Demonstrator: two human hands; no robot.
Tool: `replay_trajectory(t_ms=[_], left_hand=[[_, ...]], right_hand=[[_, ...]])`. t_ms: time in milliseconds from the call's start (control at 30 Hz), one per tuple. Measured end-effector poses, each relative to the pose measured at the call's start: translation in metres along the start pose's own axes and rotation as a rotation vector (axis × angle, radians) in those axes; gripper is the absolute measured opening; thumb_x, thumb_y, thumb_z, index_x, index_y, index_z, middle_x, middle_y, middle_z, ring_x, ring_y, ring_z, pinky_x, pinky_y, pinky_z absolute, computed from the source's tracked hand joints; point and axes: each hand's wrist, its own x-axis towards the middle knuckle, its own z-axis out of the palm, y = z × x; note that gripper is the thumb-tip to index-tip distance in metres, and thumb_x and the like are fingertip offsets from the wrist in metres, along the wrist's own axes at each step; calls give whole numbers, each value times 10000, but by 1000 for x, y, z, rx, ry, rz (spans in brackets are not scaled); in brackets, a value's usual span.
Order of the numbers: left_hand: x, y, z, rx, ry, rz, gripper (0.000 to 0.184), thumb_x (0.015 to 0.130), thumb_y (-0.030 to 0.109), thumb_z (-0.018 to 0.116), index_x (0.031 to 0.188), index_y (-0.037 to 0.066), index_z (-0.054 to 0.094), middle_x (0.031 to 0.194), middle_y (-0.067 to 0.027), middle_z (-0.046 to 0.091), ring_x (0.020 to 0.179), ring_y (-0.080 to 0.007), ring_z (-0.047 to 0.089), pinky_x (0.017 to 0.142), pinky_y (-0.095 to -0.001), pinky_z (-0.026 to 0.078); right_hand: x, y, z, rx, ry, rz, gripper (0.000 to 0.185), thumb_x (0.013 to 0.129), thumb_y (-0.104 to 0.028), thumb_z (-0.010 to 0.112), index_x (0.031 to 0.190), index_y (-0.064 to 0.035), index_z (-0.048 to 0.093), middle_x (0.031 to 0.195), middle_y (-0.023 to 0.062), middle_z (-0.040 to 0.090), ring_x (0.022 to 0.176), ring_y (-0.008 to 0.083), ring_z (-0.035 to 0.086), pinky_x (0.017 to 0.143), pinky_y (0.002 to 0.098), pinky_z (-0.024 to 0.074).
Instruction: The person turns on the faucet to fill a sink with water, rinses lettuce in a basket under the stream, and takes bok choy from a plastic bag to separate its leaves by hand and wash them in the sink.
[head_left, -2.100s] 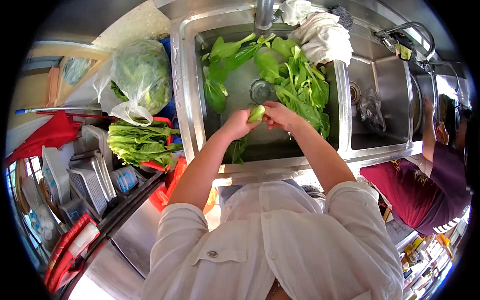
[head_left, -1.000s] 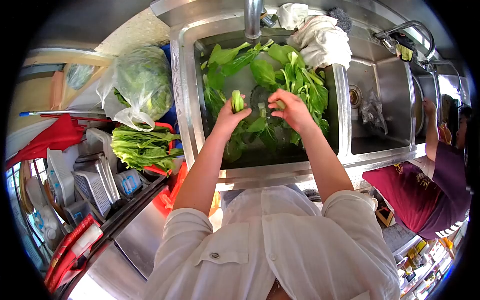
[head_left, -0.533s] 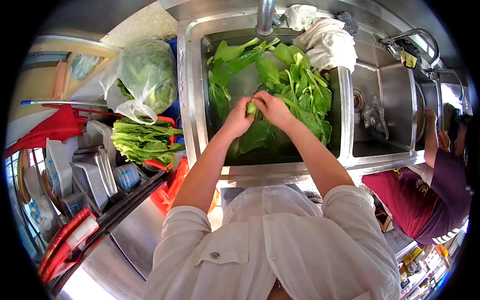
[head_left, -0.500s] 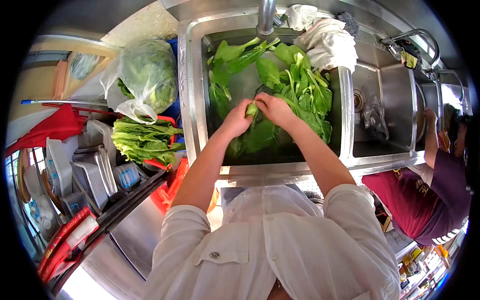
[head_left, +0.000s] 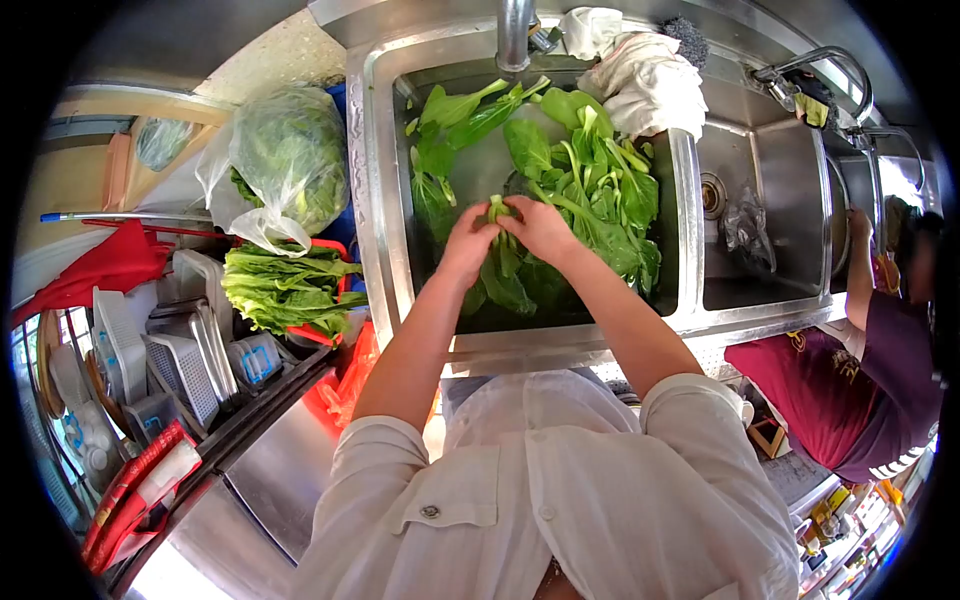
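In the head view, my left hand and my right hand meet over the left basin of a steel sink. Both are closed on the pale stem end of a leafy green, which looks like bok choy; its leaves hang toward me into the water. My fingertips hide part of the stems. More bok choy lies heaped to the right of my right hand. Several loose leaves float at the basin's upper left.
A faucet stands at the back, beside a white cloth. The neighbouring basin holds a crumpled plastic bag. At left are bagged greens, lettuce in a red basket and plastic baskets. Another person works at right.
My hands have shifted slightly left and down with the bok choy between them. Its stem end now points up, away from me. The whole view has shifted a little.
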Motion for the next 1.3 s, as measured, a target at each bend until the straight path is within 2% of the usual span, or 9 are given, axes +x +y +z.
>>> replay_trajectory(t_ms=[133,300,467,600,667,767,833,1000,1300], left_hand=[[-3,-4,-4,546,-76,44,326,794,84,503,1113,28,466,863,-88,559,733,-125,519,627,-243,412],[8,6,-21,390,-384,-236,262,787,90,487,1028,-14,492,812,-107,582,720,-190,585,657,-304,458],[14,-8,-24,1014,-328,217,288,776,185,530,995,-2,540,896,-161,599,772,-250,591,724,-343,456],[20,-13,-31,1044,-260,89,329,805,235,523,1026,-9,531,878,-119,593,825,-192,569,738,-299,442],[11,-2,-20,369,-189,-382,386,792,245,569,1078,-9,513,903,-118,589,867,-188,544,760,-284,424],[17,-20,-3,299,-183,-69,422,770,246,615,1083,-15,505,904,-103,590,841,-174,539,738,-281,421],[12,-16,2,343,-110,-82,383,748,207,636,1042,-11,522,888,-83,596,804,-155,534,715,-279,418],[16,-7,-13,871,-357,175,363,731,169,631,1034,-1,527,876,-97,598,790,-181,553,723,-295,423],[11,-4,-15,516,-446,-34,223,821,190,534,966,21,527,731,-37,531,658,-132,480,612,-273,396]], right_hand=[[2,22,8,1,-153,-108,295,766,-231,553,979,-26,557,836,202,592,789,366,562,687,423,450],[-1,22,-14,110,-435,-77,308,784,-188,538,1047,-25,538,793,170,600,734,327,572,661,367,449],[-7,41,6,-143,-322,-193,244,800,-153,494,1012,-44,549,833,196,594,800,355,561,691,400,449],[-4,60,11,-85,-172,-170,226,805,-142,481,995,-40,550,850,210,588,818,361,556,704,408,448],[-9,53,16,-96,-100,73,232,811,-146,446,996,-33,531,854,221,583,837,371,549,721,435,440],[-11,47,39,166,108,-21,204,816,-145,447,964,-22,516,834,221,584,796,388,554,694,447,446],[-17,40,32,113,92,-6,183,820,-135,446,953,-18,494,820,219,582,784,389,554,679,448,448],[-19,39,-1,-533,-308,-186,220,790,-92,485,1009,-71,472,828,171,580,769,351,574,658,413,464],[-28,12,-7,-609,-162,-399,236,767,-103,465,999,-59,453,853,118,551,763,266,593,643,352,488]])
